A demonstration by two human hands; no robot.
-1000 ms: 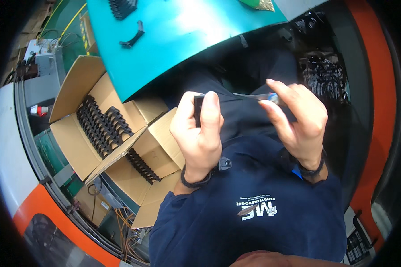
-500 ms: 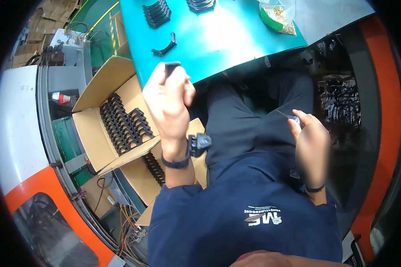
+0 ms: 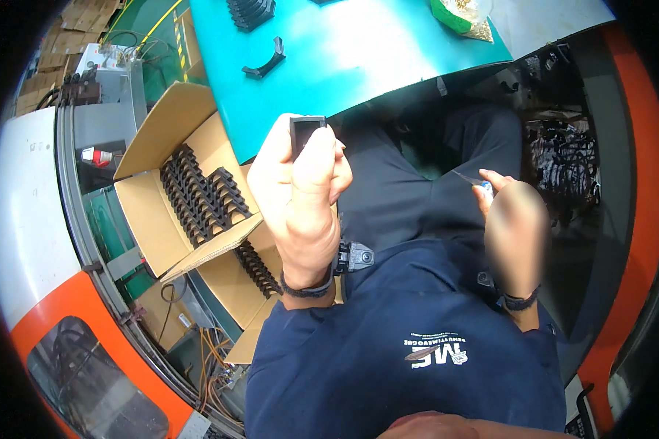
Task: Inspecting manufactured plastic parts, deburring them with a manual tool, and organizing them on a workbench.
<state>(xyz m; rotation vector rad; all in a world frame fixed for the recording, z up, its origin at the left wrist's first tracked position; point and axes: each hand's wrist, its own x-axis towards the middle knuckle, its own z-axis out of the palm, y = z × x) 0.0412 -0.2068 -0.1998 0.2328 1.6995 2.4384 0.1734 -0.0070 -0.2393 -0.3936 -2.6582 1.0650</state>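
Observation:
My left hand is raised in front of my chest and holds a small black plastic part upright between thumb and fingers, just below the edge of the teal table. My right hand rests over my lap to the right and grips a thin tool with a blue handle and a pointed metal tip. The two hands are well apart.
An open cardboard box full of rows of black parts stands at my left, with a second box below it. On the teal table lie a loose black clamp piece, a stack of the same, and a green bag. A bin of black parts sits at right.
The hands, together at my chest a second ago, have separated. The left hand carried the black part up and left toward the table edge; the right hand dropped to the right with the tool.

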